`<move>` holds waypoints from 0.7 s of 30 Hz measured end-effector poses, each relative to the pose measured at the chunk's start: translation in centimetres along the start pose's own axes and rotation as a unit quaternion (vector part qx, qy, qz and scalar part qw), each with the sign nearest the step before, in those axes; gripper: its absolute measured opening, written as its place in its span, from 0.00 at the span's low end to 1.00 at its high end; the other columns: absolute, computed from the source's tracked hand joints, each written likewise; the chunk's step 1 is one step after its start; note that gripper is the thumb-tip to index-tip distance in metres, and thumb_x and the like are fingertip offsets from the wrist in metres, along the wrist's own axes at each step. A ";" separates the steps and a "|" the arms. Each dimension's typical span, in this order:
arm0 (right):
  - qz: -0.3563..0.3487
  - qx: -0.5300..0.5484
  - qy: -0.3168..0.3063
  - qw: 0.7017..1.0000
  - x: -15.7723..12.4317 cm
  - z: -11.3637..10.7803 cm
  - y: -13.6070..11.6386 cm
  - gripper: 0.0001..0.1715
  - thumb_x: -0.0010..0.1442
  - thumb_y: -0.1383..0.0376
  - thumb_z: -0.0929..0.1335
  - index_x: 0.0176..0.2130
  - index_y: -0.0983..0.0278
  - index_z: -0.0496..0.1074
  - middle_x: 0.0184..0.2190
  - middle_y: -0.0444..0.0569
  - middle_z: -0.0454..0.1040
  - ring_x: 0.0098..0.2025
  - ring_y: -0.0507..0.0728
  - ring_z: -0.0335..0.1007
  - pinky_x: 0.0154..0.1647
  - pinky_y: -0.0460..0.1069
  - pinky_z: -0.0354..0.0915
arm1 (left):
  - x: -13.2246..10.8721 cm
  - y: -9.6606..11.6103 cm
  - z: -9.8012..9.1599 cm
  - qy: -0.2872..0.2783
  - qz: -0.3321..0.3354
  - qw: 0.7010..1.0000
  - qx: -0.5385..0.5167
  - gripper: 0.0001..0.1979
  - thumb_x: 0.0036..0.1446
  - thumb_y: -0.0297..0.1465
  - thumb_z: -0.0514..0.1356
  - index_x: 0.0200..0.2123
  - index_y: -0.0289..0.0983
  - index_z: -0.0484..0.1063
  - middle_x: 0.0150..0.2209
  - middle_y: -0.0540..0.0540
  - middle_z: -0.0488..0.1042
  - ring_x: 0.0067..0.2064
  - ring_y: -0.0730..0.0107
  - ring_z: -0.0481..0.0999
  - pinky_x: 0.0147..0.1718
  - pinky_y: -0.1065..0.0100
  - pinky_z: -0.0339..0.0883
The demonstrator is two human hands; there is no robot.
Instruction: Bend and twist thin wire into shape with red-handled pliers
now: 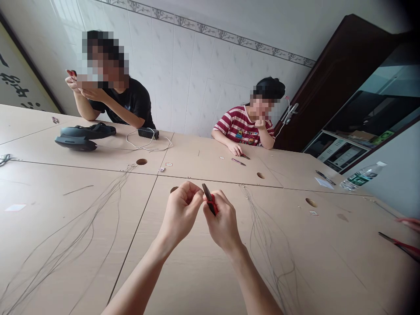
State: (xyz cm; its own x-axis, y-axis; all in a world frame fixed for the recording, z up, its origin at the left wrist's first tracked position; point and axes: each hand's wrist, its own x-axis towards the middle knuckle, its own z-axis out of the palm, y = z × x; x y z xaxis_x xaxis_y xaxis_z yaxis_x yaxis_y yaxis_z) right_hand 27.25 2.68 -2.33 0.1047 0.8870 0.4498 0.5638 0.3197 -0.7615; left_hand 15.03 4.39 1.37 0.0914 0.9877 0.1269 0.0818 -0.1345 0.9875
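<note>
Two hands meet just above the table (210, 271), and the red-handled pliers (210, 202) sit between them. The right hand (223, 223) is closed around the handles; the dark nose points up and away, tilted left toward the left hand (180, 212). That hand's fingertips are pinched together just left of the nose, on something too fine to make out. Left and right of the pliers lie bundles of thin wire (269, 236), with bare tabletop nearer the person.
</note>
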 end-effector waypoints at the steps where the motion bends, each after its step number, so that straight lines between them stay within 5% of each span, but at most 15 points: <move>1: 0.000 -0.001 0.001 1.000 0.0 0.0 0.1 0.07 0.59 0.71 0.62 0.31 0.60 0.64 0.29 0.41 0.63 0.25 0.51 0.59 0.28 0.47 0.58 | 0.0 0.0 0.0 -0.001 0.001 1.000 0.000 0.09 0.56 0.31 0.56 0.25 0.37 0.65 0.17 0.58 0.53 0.19 0.80 0.47 0.15 0.76 0.43; 11: -0.007 -0.033 0.015 0.999 0.1 -0.2 0.3 0.07 0.57 0.71 0.61 0.29 0.60 0.61 0.29 0.42 0.63 0.24 0.51 0.58 0.26 0.47 0.56 | 0.0 -0.4 0.0 -0.036 0.000 0.999 0.009 0.09 0.56 0.33 0.56 0.25 0.36 0.68 0.18 0.56 0.55 0.19 0.79 0.48 0.17 0.75 0.42; 21: -0.024 -0.038 0.013 0.999 0.1 -0.2 0.4 0.07 0.57 0.71 0.60 0.29 0.60 0.59 0.29 0.42 0.61 0.25 0.51 0.56 0.26 0.47 0.55 | 0.1 -0.7 0.1 -0.061 -0.010 0.998 -0.011 0.17 0.55 0.31 0.54 0.19 0.39 0.47 0.19 0.57 0.45 0.22 0.78 0.43 0.19 0.71 0.39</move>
State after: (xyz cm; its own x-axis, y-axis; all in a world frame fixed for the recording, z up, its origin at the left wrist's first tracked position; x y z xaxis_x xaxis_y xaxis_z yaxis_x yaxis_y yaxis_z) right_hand 27.59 2.82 -2.49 0.0967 0.8621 0.4975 0.6285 0.3347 -0.7021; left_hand 15.12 4.60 0.63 0.2103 0.9728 0.0969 0.0623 -0.1123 0.9917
